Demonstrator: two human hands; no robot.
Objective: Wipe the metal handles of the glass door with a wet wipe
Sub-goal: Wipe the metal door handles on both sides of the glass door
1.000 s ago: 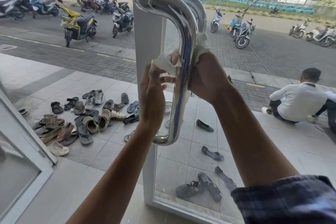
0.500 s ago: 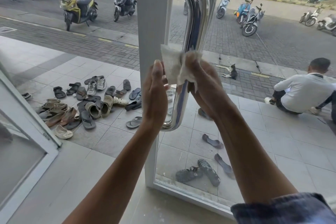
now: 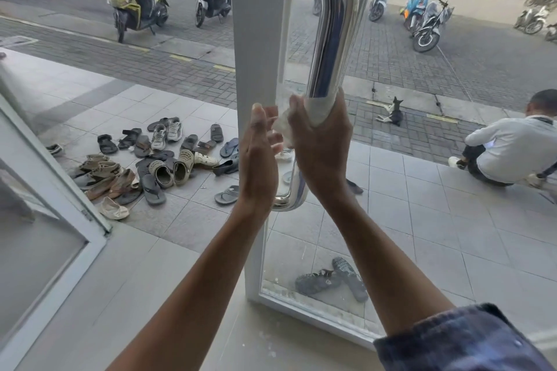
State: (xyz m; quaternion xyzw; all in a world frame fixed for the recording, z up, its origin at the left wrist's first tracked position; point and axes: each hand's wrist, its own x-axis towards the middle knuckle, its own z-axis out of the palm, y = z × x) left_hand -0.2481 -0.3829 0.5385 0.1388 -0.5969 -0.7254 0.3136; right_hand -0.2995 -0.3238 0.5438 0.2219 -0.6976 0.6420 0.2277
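Right hand (image 3: pixel 321 147) clamped round the metal handle (image 3: pixel 334 33), wet wipe (image 3: pixel 315 111) wrapped beneath its fingers — low on the bar, above the bottom bend. Left hand (image 3: pixel 259 156) just left of the handle, fingers straight, flat, holding nothing. Past the handle, the white door frame (image 3: pixel 256 39) and glass; beyond — scattered sandals (image 3: pixel 156 166), open tiles.

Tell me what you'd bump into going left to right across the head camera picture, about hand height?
Shoe pile → left hand → wipe in the right hand → dog → sitting person.
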